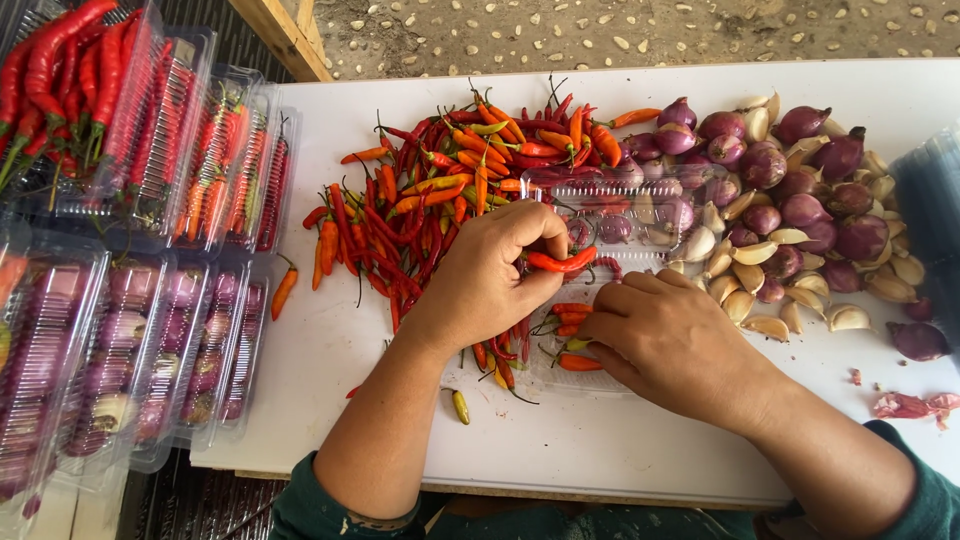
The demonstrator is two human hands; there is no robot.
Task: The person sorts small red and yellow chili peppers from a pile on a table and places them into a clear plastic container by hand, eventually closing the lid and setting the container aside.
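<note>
My left hand point(490, 275) pinches a small red chili point(560, 262) between thumb and fingers, just over an open clear plastic clamshell tray point(610, 200). My right hand point(670, 335) rests palm down on the near half of that tray, fingers on several small chilies point(570, 320) lying in it. A large heap of red and orange chilies point(450, 170) spreads over the white table point(600, 430) behind my left hand. To the right lie purple shallots point(790, 190) and garlic cloves point(760, 275).
Filled clear packs of shallots and garlic point(130, 340) overlap along the table's left edge, with packs of long red chilies point(120, 110) behind them. A stray green-yellow chili point(460, 407) lies near the front. Shallot skins point(910, 405) sit at the right. Pebbled ground point(600, 30) lies beyond.
</note>
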